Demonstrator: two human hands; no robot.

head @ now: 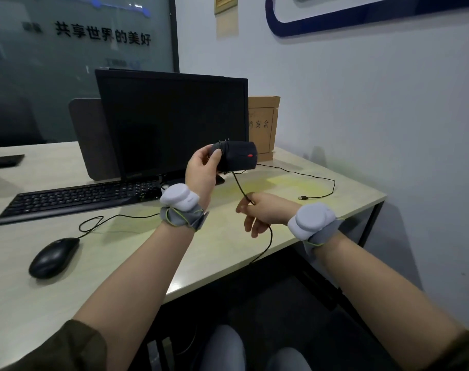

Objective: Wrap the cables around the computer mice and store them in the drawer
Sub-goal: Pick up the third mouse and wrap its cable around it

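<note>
While left hand [202, 167] grips mouse [237, 155], right hand [260, 212] pinches cable [240, 188]

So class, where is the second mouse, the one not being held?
In the head view, the second mouse lies on the desk, lower left, in front of the keyboard.

Two computer mice show: one with a red scroll wheel [237, 156] and one black mouse [54, 257] on the worktop [121, 263]. One monitor [174, 121], one keyboard [78, 198], one cardboard file box [264, 124], two hands, each with one wrist sensor.
</note>
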